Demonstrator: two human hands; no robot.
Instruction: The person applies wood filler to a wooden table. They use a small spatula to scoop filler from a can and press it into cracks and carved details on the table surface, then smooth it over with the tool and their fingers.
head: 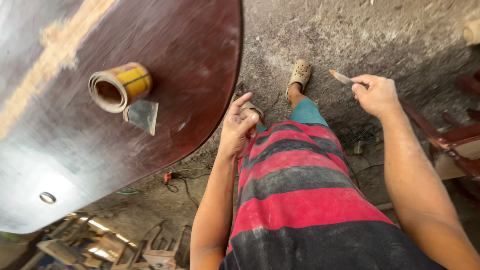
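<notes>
My right hand [376,94] is raised over the dusty floor and pinches a thin, flat, pointed tool [341,77] that sticks out to the left. My left hand [239,126] hangs beside the curved edge of a dark red-brown tabletop [190,65], its fingers loosely curled and holding nothing. On that tabletop lie a yellow roll of sandpaper [120,86] and a small grey metal scraper blade [143,115] just below it. My red and black striped shirt and my sandalled feet [299,75] fill the middle of the view.
The tabletop has a pale sanded streak [55,45] and a small round hole [47,198]. Cables and a red plug [168,177] lie on the concrete floor. Red wooden chair parts [455,140] stand at right; wooden furniture frames [125,245] sit at lower left.
</notes>
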